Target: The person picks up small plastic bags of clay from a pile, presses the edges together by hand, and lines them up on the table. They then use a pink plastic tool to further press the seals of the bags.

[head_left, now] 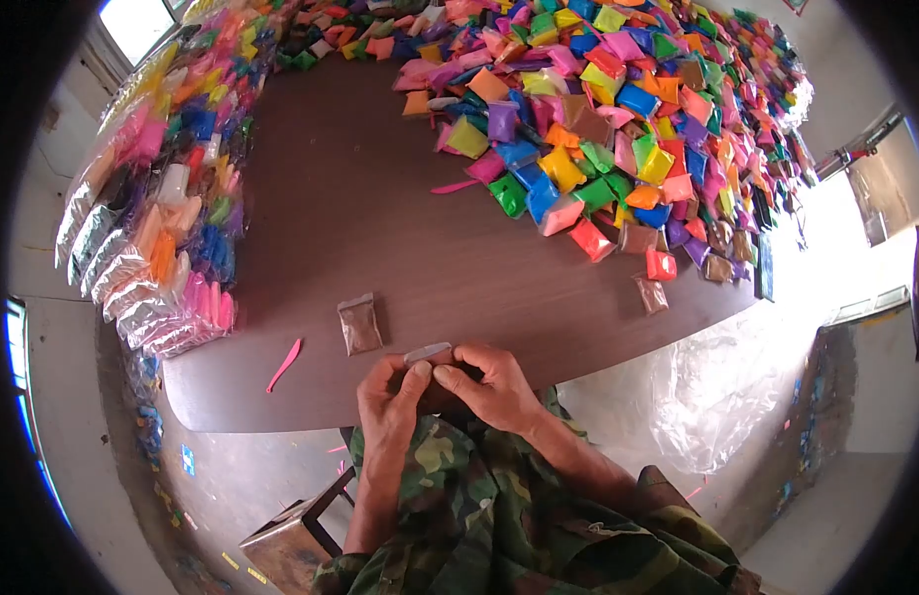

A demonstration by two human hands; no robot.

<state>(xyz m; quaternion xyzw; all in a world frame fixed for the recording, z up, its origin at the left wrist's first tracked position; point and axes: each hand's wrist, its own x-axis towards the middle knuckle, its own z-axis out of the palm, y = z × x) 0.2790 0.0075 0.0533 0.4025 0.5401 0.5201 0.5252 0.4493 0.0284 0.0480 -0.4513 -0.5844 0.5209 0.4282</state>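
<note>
Close to the table's front edge, my left hand (391, 389) and my right hand (490, 385) pinch a small brown packet (428, 354) with a pale upper edge. Both thumbs press on its near side, and the fingers behind it are partly hidden. Just beyond my left hand, a clear bag of brown material (360, 325) lies flat on the dark table (321, 218). To the left of that bag is a thin pink plastic tool (284, 365).
A large heap of colourful packets (588, 129) covers the back and right of the table. Stacked clear bags of coloured packets (172, 228) line its left side. A metal-framed stool (296, 540) stands below, and clear plastic sheeting (712, 397) lies at the right.
</note>
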